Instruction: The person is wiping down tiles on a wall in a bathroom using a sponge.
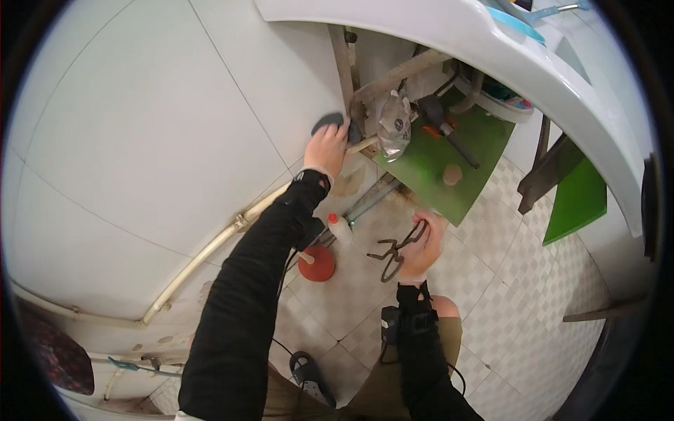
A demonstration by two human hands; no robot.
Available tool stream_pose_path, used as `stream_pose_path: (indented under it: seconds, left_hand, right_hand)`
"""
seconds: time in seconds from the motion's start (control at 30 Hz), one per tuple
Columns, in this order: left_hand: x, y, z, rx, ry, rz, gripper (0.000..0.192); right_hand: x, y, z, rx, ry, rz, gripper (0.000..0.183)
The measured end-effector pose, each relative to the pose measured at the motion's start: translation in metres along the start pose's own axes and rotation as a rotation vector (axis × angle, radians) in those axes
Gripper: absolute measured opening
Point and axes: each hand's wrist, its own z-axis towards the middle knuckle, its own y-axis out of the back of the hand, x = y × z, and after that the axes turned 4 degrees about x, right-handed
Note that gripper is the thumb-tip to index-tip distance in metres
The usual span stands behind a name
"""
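Note:
My left hand [325, 149] is against the tiled wall under the washbasin, its fingers around a dark rounded object [327, 124]. Motion blur hides what that object is. Lower and to the right, my right hand [424, 247] grips dark metal tongs [396, 251] with looped handles, held above the tiled floor. A crumpled silver foil bag [395, 126] is just right of my left hand. Beyond my right hand lies a green board [421, 173], bearing a dark grey tool with a long nozzle [447, 129] and a round beige piece [452, 174].
The white washbasin [421, 21] overhangs the area on a rusty metal bracket [395, 73]. A cream pipe [195, 263] runs along the wall. Between my arms stand a red plunger [317, 264] and a white bottle with a red cap [341, 230]. A white bucket [505, 108] is at the back.

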Motion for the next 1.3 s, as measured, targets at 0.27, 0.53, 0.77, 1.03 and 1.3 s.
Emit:
stream_pose_path:
  seconds: [0.27, 0.53, 0.77, 1.03, 1.3]
  left_hand:
    - [0.042, 0.043, 0.034, -0.106, -0.120, 0.120, 0.029]
    - [0.071, 0.087, 0.056, -0.455, 0.074, 0.131, 0.032]
    - [0.013, 0.002, 0.028, 0.057, -0.304, 0.097, 0.021]
    - [0.033, 0.053, 0.053, 0.283, -0.381, 0.314, 0.022]
    - [0.017, 0.006, 0.039, 0.247, -0.409, 0.144, 0.025]
  right_hand:
    - [-0.013, 0.020, 0.017, -0.030, -0.008, -0.019, 0.017]
    - [-0.033, 0.026, 0.029, -0.090, -0.044, -0.011, 0.022]
    - [-0.042, 0.034, 0.028, -0.098, -0.083, 0.060, 0.023]
    - [-0.046, 0.045, 0.031, -0.095, -0.188, 0.276, 0.014]
    - [-0.037, 0.032, 0.029, -0.094, -0.138, 0.102, 0.023]
